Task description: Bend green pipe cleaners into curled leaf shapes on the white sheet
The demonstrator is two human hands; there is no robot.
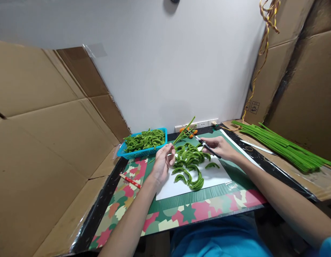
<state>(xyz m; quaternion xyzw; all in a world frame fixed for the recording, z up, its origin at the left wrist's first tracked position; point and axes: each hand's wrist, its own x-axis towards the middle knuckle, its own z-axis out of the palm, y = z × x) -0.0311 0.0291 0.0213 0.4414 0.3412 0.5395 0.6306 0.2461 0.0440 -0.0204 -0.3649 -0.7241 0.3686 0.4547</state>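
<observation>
The left hand [162, 162] pinches green fuzzy stems [184, 131], fingers together on them, above a white sheet [165, 187] strewn with curled green pieces [193, 159]. The right hand [221, 147] has its fingers closed around a slim black tool [210, 150] (its pale tip points toward the stems). A blue basket [144, 152], heaped with more curls, sits beyond the left hand.

Small boxed symbols [254, 107], unreadable, on right side cardboard [278, 64]
</observation>
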